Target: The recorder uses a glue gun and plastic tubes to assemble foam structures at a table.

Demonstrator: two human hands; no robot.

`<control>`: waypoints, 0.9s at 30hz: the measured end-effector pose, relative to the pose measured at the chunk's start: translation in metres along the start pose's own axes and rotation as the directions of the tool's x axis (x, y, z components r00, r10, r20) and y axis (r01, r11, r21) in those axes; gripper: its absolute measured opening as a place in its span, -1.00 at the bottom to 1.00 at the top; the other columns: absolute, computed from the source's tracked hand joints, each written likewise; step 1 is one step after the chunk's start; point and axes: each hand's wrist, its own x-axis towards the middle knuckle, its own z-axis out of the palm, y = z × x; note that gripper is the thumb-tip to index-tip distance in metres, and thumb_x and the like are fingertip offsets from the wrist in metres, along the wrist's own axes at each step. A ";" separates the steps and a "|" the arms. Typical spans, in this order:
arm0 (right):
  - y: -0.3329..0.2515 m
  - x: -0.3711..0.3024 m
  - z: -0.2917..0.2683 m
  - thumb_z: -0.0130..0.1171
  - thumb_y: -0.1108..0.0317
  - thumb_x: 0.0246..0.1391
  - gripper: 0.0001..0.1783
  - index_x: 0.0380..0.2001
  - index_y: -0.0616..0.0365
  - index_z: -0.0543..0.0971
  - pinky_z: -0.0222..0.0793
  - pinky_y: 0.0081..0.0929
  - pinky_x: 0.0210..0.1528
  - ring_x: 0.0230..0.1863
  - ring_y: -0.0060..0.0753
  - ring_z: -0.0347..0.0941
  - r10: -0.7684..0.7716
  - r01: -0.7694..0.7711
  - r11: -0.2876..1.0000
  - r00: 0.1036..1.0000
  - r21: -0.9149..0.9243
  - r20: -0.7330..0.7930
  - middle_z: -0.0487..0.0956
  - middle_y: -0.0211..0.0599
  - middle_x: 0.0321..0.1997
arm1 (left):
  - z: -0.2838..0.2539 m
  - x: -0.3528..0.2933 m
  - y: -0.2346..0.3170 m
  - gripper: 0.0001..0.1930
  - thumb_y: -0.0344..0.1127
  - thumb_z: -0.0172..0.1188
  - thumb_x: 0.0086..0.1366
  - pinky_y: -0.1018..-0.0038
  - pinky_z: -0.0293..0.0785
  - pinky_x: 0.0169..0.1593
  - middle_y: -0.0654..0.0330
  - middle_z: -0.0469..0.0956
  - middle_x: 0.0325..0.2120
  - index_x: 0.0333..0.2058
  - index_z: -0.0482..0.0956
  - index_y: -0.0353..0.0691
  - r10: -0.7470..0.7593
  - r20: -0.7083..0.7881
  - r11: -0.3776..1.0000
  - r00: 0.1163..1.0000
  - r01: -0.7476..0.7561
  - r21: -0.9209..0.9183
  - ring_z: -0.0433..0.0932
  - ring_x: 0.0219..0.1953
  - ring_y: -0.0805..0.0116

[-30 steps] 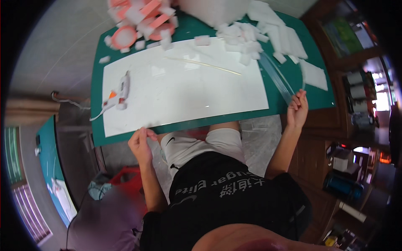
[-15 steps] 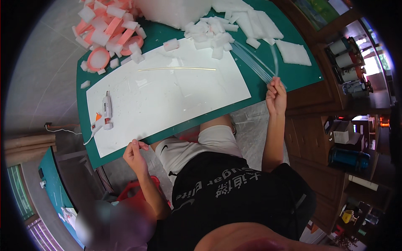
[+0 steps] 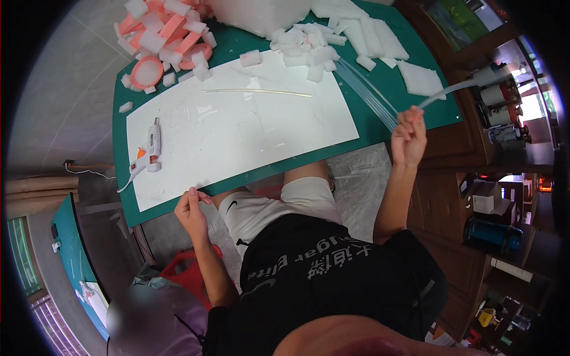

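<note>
My right hand (image 3: 409, 139) is raised past the right edge of the table, its fingers pinching one end of a translucent glue stick (image 3: 448, 90). The stick bends outward to the right, away from a bundle of similar glue sticks (image 3: 367, 95) lying just left of this hand. At the front edge of the table, my left hand (image 3: 192, 215) is loosely closed, with no object visible in its fingers. On the white board (image 3: 237, 139) lie a white glue gun (image 3: 154, 144) with an orange trigger, on the left, and a thin yellowish stick (image 3: 256, 91) near the back.
Pink rings and white foam pieces are heaped (image 3: 163, 41) at the back left of the green table (image 3: 234, 188). Foam scraps (image 3: 303, 44), a large white block (image 3: 261, 15) and foam sheets (image 3: 421, 77) occupy the back and right. Wooden cabinets (image 3: 439, 202) stand close on the right.
My right hand has moved outward to the right, swinging its glue stick away from the bundle. The left hand stays at the table edge, and the view has shifted slightly.
</note>
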 end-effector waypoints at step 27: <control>0.008 -0.017 -0.016 0.14 0.25 0.40 -0.74 -0.10 0.27 0.51 0.09 -0.78 -0.59 -0.52 -0.78 0.20 -0.025 -0.083 0.939 0.951 -0.334 -0.307 0.45 -0.47 -0.41 | 0.000 -0.001 -0.005 -0.62 -0.32 0.03 0.53 0.50 0.42 -0.32 0.17 0.53 -0.60 -0.52 0.52 -0.38 0.015 0.009 1.000 1.000 -0.015 0.025 0.49 -0.51 0.46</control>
